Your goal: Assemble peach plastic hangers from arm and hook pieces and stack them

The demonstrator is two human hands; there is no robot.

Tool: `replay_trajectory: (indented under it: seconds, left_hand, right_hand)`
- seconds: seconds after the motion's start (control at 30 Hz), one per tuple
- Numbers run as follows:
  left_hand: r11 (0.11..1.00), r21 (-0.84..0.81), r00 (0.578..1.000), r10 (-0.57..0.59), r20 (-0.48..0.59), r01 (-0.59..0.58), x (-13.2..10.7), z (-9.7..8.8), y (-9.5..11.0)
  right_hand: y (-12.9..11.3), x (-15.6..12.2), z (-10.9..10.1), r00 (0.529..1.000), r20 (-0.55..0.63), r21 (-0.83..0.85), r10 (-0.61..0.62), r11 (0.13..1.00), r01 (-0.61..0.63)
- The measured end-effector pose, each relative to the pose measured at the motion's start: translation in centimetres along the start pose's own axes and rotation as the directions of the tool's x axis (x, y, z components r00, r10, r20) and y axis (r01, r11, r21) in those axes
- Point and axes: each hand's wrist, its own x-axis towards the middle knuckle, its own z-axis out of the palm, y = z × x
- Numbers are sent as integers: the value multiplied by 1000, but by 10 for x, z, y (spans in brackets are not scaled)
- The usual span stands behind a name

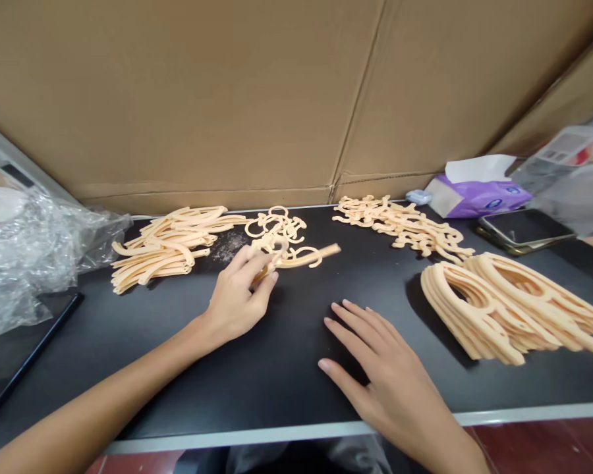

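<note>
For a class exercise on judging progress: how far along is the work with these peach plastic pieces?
Apparently done: the neatly nested stacks of peach plastic loops at right. In hand: the left hand pinches a plastic strip, while the right hand rests on the black table. Seemingly left: loose heaps of curved strips and small hooks.

Bare forearms (103, 401), a slim left hand (237, 296) and right hand (390, 388), grey trousers (296, 459) below

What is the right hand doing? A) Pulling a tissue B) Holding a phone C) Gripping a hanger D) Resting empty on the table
D: the right hand lies palm-down with spread fingers on the black table, holding nothing.
</note>
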Motion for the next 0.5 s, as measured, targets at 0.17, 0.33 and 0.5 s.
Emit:
replay_trajectory:
  seconds: [0.17, 0.33, 0.5]
  left_hand:
    - [992, 52, 983, -119, 141, 113, -1, 0, 6]
    - [983, 170, 973, -108, 203, 74, -8, 9, 14]
    - [970, 234, 964, -116, 241, 58, -13, 12, 16]
  right_hand:
    - [5, 4, -17, 982, -139, 278, 127, 957, -85]
    - [23, 26, -61, 951, -231, 186, 205, 969, -163]
    - [76, 81, -78, 955, -231, -130, 184, 967, -218]
